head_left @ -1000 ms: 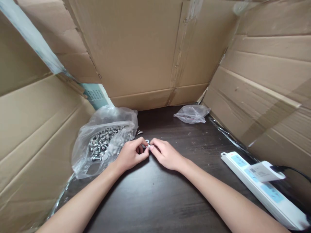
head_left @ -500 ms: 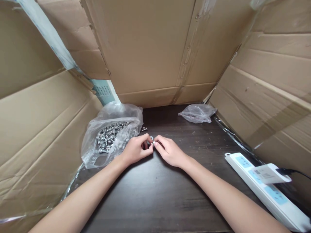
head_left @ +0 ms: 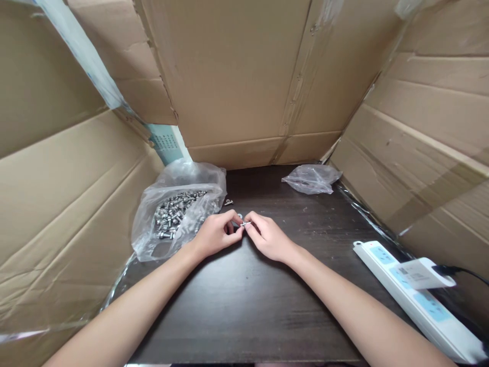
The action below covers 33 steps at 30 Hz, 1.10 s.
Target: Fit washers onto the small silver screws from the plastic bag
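Note:
A small metal bolt [head_left: 245,223] lies crosswise between my two hands, pinched at both ends. On its left end, the thumb and fingers of my left hand [head_left: 217,232] are closed. From the other side, my right hand [head_left: 269,237] grips it with thumb and forefinger. My fingertips hide much of the bolt. Just behind them a washer [head_left: 240,216] shows partly on the table. Farther back lies another small bolt [head_left: 228,202]. To the left of my left hand, an open clear plastic bag [head_left: 143,229] holds many metal bolts [head_left: 171,216].
A crumpled clear bag [head_left: 312,178] lies at the back right of the dark table [head_left: 244,316]. Along the right stands a white power strip [head_left: 416,300] with a white plug-in adapter [head_left: 424,273] and black cable. Cardboard walls [head_left: 237,76] enclose the back and sides.
Both hands stay together in nearly the same place. The bolt shows a little more between the fingertips now. The whole view has shifted slightly.

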Available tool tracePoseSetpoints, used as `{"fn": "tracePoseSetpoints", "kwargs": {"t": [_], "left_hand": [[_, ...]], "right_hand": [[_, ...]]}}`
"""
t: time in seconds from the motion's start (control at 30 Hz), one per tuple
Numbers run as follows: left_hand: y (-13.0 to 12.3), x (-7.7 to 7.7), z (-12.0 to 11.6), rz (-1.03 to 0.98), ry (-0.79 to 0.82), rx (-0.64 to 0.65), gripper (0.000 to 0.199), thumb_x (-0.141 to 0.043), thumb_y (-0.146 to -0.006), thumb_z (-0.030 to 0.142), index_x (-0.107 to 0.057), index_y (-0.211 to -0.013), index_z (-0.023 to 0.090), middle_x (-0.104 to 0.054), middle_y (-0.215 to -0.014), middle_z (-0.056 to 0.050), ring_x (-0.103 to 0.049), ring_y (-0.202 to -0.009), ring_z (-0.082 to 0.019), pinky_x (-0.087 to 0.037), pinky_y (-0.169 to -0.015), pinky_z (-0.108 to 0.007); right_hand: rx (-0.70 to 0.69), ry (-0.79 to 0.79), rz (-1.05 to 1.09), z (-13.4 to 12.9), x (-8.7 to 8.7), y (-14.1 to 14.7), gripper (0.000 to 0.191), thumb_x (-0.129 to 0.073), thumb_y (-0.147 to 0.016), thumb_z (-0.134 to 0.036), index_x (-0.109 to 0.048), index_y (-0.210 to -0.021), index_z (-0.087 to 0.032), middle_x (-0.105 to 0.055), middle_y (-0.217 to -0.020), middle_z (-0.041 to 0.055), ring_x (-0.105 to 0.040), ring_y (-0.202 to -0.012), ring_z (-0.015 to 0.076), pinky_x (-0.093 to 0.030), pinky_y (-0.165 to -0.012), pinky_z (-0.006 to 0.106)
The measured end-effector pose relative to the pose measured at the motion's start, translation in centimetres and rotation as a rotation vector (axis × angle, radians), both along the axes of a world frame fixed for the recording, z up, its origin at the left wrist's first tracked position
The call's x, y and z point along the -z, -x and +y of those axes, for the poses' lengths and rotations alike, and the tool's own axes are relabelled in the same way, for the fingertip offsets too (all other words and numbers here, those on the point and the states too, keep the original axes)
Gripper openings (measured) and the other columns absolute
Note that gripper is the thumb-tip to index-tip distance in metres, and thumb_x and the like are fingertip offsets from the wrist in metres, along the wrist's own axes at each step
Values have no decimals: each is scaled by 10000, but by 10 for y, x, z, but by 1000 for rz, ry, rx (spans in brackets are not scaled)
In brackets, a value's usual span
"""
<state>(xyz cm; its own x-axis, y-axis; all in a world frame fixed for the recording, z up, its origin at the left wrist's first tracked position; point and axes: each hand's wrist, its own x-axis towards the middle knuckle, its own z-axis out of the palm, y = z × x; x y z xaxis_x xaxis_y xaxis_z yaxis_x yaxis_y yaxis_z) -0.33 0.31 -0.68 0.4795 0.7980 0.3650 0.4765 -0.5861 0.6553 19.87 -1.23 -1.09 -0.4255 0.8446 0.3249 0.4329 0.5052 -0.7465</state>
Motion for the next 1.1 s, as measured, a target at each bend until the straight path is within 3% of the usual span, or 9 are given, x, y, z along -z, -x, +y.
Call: {"fn": "tracePoseSetpoints", "kwargs": {"t": [0.23,0.57,0.8,1.1], "left_hand": [[-1,-1,0,13,-20,6,75,-665,-848,205,-638,-912,178,-666,-680,42,-617,-550,-78,-461,-569,-173],[-1,1,-1,48,-114,38,136,-618,-915,238,-642,-1034,176,-742,-881,-20,-685,-680,-115,-538,-669,-218],[0,-7,-3,292,-228,17,130,-547,-940,283,-625,-983,188,-682,-747,-5,-638,-661,-146,-444,-611,-249],[-3,-10,-5,529,-219,26,234,-408,-1016,315,-593,-975,179,-702,-872,-74,-659,-765,-217,-419,-636,-301]], "right_hand": [[16,25,22,0,-1,-1,135,-447,-994,-231,-517,-882,-203,-617,-819,26,-578,-741,169,-411,-702,279],[40,9,39,2,0,-1,147,-442,-989,-237,-509,-862,-205,-601,-767,9,-547,-684,156,-399,-673,270],[26,32,27,2,-1,-1,165,-454,-985,-260,-497,-834,-209,-582,-737,-2,-529,-662,152,-391,-663,271],[11,61,41,2,0,0,178,-447,-984,-283,-478,-824,-210,-550,-709,-17,-497,-640,145,-373,-652,270]]}}
